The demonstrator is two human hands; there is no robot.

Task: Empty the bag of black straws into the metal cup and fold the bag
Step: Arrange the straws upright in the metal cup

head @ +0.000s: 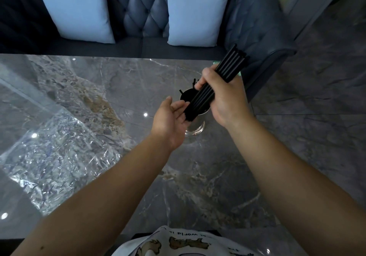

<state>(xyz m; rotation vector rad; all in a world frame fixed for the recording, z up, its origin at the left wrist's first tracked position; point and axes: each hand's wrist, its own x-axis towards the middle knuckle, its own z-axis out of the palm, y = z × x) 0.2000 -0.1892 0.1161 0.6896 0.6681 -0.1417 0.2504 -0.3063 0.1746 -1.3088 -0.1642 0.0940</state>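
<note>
My right hand (223,99) grips a bundle of black straws (230,67) held slantwise above the metal cup (195,131). The bundle's lower ends touch the open palm of my left hand (170,119), whose fingers are straight beside the cup's mouth. A few black straws (193,82) stick out of the cup behind the hands. The cup stands on the grey marble table (118,89), mostly hidden by both hands. The clear plastic bag (57,152) lies flat and crinkled on the table at the left, apart from both hands.
A dark tufted sofa (142,14) with two pale blue cushions (198,16) runs along the table's far edge. The table's right edge lies just right of the cup, with tiled floor (316,117) beyond.
</note>
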